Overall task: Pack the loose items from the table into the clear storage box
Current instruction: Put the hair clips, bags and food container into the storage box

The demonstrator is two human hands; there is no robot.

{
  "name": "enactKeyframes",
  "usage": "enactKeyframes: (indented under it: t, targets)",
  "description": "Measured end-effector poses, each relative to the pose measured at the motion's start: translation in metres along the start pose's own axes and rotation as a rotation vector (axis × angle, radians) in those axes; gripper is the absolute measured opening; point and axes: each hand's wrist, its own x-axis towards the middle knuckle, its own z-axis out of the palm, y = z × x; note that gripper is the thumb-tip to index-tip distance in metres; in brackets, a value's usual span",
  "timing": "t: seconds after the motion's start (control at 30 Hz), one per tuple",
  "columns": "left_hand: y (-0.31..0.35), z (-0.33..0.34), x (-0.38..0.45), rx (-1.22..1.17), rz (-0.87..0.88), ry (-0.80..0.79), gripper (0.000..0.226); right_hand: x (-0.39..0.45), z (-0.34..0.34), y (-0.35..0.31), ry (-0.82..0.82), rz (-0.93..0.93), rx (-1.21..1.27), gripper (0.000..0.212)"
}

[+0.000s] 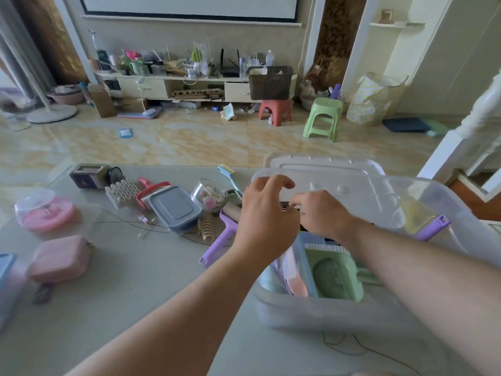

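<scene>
Cluttered living room behind, with stools on a tiled floor; up front a pale surface (151,280) carries a clear storage box (311,313), the landmark for what follows. Its lid (325,165) lies just beyond it. Inside the box sit a green tray (333,270) and pastel pieces. Both hands meet over the box's far left corner: the left hand (264,215) and right hand (320,213) have fingers curled together around a small dark item (284,206), apparently lowering it in. Judged step: placing one item, with many left. Left of the box wait a purple roller (221,237), a blue lidded container (174,207), a pink pouch (61,257) and a pink domed case (46,213). Next likely calls for releasing, then reaching left. The held item is mostly hidden by fingers; a blue object at the far left is cut off
</scene>
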Motion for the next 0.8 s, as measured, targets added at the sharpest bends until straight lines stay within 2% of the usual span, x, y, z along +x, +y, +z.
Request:
enactKeyframes:
  t: [0.07, 0.13, 0.2, 0.27, 0.37, 0.43, 0.53, 0.67, 0.73, 0.8]
  targets:
    - [-0.001, -0.014, -0.005, -0.201, -0.038, 0.066, 0.039, -0.009, -0.02, -0.012, 0.111, 0.054, 0.086, 0.027]
    - [-0.02, -0.031, -0.011, -0.306, -0.117, 0.121, 0.034, -0.016, -0.041, -0.037, 0.258, 0.032, 0.142, 0.029]
    - [-0.057, -0.05, -0.023, -0.232, -0.171, 0.139, 0.032, -0.021, -0.056, -0.071, 0.393, -0.115, 0.196, 0.032]
    - [-0.103, -0.074, -0.045, -0.074, -0.251, 0.122, 0.035, -0.025, -0.06, -0.113, 0.406, -0.265, 0.243, 0.033]
    - [-0.171, -0.115, -0.082, 0.146, -0.374, 0.103, 0.033, -0.027, -0.042, -0.18, 0.294, -0.388, 0.268, 0.033]
    - [-0.206, -0.144, -0.101, 0.244, -0.469, 0.092, 0.03, -0.024, -0.014, -0.218, 0.173, -0.404, 0.192, 0.037]
    - [-0.244, -0.183, -0.113, 0.352, -0.565, 0.084, 0.033, -0.014, 0.042, -0.249, -0.065, -0.258, -0.035, 0.044]
    - [-0.282, -0.247, -0.111, 0.571, -0.532, 0.134, 0.034, -0.002, 0.103, -0.246, -0.351, -0.065, -0.483, 0.056]
    - [-0.3, -0.282, -0.109, 0.715, -0.566, 0.154, 0.043, 0.004, 0.118, -0.242, -0.409, -0.015, -0.586, 0.062]
    - [-0.32, -0.311, -0.111, 0.754, -0.701, 0.211, 0.06, 0.013, 0.13, -0.238, -0.418, -0.003, -0.619, 0.06]
